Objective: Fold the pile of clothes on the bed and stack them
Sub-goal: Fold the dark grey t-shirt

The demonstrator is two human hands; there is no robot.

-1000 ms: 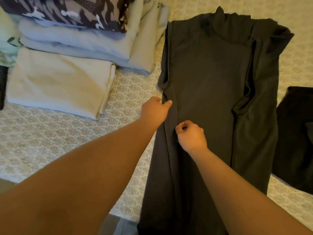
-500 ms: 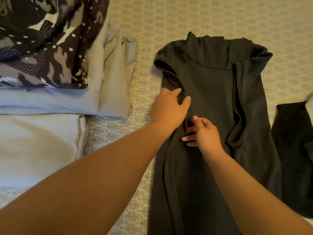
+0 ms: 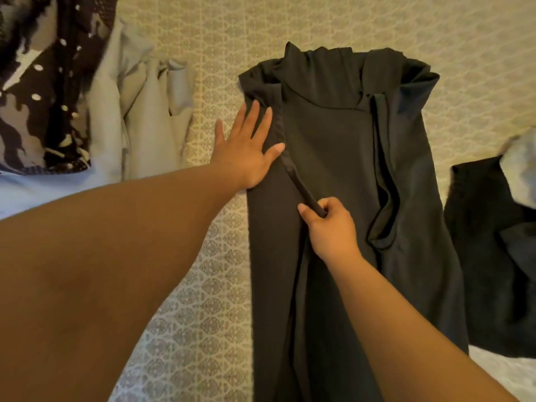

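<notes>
- The dark grey garment (image 3: 333, 175) lies flat on the patterned bed cover (image 3: 220, 285). Its long axis runs from the near edge of the view up and away, and the high collar end points away from the person.
- Both side edges of the dark grey garment are turned in over its middle; the fold on the right side shows a curved armhole edge.
- The left hand (image 3: 246, 149) lies flat with fingers spread and straight. Its palm and thumb press on the dark grey garment's left edge below the shoulder, while the outer fingers reach onto the bed cover just beside it. This grip is open and holds nothing.
- The right hand (image 3: 330, 224) sits nearer the person, on the middle of the dark grey garment. Its fingers are curled, and the grip pinches a narrow hemmed strip of the fabric that runs taut from this hand up toward the left hand's thumb.
- To the left of the dark grey garment, apart from it, lie folded pale clothes (image 3: 145, 117) with a dark patterned piece (image 3: 43, 97) on top.
- To the right of the dark grey garment lies another black cloth (image 3: 493, 256), just beside its lower right edge.
</notes>
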